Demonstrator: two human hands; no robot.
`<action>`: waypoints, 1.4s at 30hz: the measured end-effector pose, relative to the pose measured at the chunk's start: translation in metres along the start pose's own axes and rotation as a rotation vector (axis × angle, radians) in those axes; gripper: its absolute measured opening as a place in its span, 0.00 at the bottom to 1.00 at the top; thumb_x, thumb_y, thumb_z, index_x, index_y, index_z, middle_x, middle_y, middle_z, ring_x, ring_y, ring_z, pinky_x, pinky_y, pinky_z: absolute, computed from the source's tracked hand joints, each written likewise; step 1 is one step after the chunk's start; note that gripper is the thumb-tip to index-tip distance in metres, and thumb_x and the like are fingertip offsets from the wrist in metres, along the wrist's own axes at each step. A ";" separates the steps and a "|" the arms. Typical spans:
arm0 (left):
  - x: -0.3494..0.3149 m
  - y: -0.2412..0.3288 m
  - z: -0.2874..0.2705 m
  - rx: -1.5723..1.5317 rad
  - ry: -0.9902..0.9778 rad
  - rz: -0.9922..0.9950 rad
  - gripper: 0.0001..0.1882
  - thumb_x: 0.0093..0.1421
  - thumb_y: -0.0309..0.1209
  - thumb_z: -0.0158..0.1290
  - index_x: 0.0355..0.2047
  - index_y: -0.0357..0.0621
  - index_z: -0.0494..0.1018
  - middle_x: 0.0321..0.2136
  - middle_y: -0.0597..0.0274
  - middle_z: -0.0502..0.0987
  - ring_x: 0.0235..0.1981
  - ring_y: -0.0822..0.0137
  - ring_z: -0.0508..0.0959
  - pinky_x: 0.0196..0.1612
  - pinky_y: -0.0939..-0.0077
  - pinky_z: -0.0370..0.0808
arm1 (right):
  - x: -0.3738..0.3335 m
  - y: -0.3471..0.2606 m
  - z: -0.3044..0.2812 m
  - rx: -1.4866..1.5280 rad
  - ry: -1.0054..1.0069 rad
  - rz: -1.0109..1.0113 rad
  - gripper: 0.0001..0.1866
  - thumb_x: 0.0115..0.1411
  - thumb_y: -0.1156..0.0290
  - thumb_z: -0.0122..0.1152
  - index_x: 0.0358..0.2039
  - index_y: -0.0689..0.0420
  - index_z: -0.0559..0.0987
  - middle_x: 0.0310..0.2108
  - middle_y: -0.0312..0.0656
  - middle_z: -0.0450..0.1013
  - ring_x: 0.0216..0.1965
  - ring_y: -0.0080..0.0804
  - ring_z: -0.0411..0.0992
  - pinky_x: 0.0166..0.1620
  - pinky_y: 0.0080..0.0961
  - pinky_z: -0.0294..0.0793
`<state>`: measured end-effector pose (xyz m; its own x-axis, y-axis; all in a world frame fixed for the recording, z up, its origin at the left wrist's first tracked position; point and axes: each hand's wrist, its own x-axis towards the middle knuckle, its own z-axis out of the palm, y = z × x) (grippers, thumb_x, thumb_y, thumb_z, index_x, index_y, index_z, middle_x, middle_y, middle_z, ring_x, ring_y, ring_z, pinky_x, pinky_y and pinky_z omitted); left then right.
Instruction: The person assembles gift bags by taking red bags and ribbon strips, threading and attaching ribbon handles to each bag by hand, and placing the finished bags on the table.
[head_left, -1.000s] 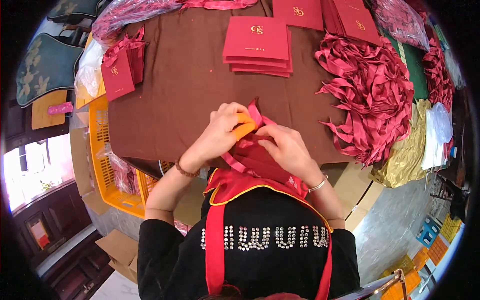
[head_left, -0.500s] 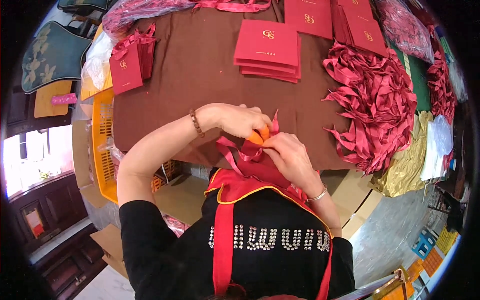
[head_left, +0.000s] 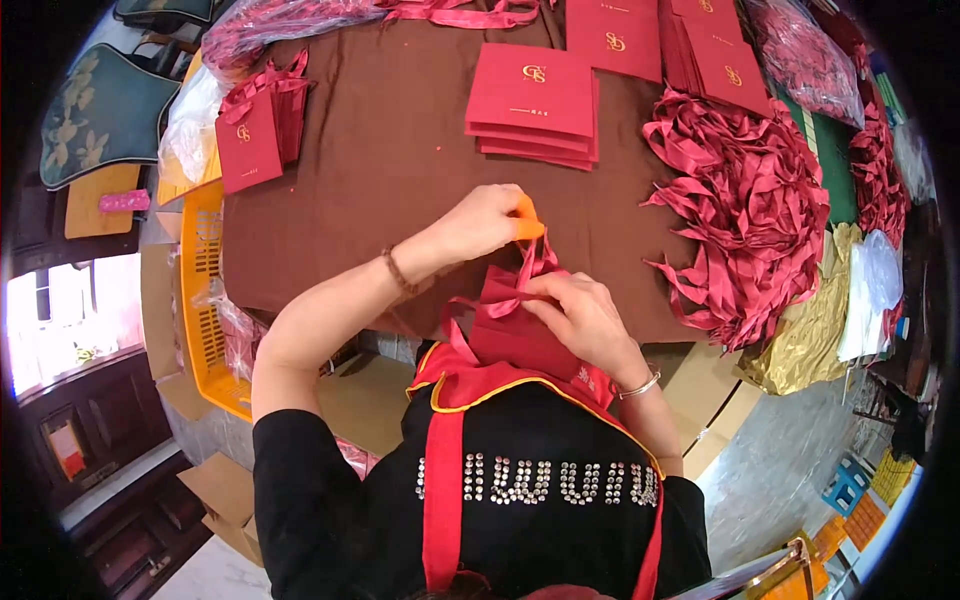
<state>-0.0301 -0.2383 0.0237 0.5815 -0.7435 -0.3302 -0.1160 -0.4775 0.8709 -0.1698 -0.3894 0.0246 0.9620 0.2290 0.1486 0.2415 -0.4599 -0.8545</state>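
Several ribboned red paper bags [head_left: 250, 155] look done, stacked bags [head_left: 530, 90] bare; the left hand [head_left: 500, 218] pinches a ribbon [head_left: 526, 262], the right hand [head_left: 588, 318] another bag's mouth [head_left: 515, 342].

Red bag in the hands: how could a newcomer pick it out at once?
Start at the brown-covered table and come down to its near edge, by the yellow-trimmed apron. There the red bag meets the right hand, its ribbon reaching up to the left hand. Unlike the stacked red pieces farther off, it alone is held.
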 end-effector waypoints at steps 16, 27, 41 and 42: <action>-0.124 -0.056 0.046 0.424 0.162 -0.059 0.43 0.51 0.30 0.59 0.63 0.45 0.48 0.36 0.53 0.75 0.42 0.55 0.70 0.45 0.62 0.69 | 0.014 0.030 0.002 0.053 0.037 0.262 0.12 0.54 0.72 0.59 0.38 0.62 0.74 0.33 0.51 0.75 0.36 0.45 0.75 0.38 0.31 0.73; -0.144 0.010 0.014 -0.736 0.049 -0.032 0.15 0.52 0.18 0.54 0.42 0.37 0.74 0.31 0.66 0.70 0.32 0.75 0.71 0.37 0.83 0.68 | 0.016 0.034 0.013 -0.346 0.330 -0.040 0.11 0.53 0.72 0.60 0.37 0.61 0.75 0.33 0.45 0.74 0.35 0.45 0.72 0.41 0.32 0.72; -0.127 0.002 0.035 -1.038 0.368 0.239 0.20 0.55 0.21 0.53 0.50 0.38 0.67 0.39 0.57 0.75 0.33 0.64 0.76 0.38 0.72 0.73 | -0.010 0.007 0.016 -0.432 0.359 -0.048 0.24 0.49 0.73 0.63 0.48 0.57 0.72 0.34 0.41 0.73 0.35 0.38 0.70 0.39 0.32 0.67; -0.123 -0.009 0.033 -1.012 0.438 0.302 0.18 0.56 0.23 0.52 0.49 0.38 0.68 0.38 0.57 0.75 0.31 0.65 0.75 0.36 0.74 0.73 | -0.011 0.013 0.012 -0.515 0.398 0.029 0.20 0.48 0.70 0.64 0.43 0.56 0.75 0.37 0.39 0.72 0.40 0.38 0.67 0.42 0.33 0.64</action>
<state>-0.1275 -0.1582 0.0442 0.8938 -0.4420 -0.0753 0.2876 0.4362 0.8526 -0.1791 -0.3879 0.0059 0.9189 -0.0796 0.3865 0.1493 -0.8364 -0.5274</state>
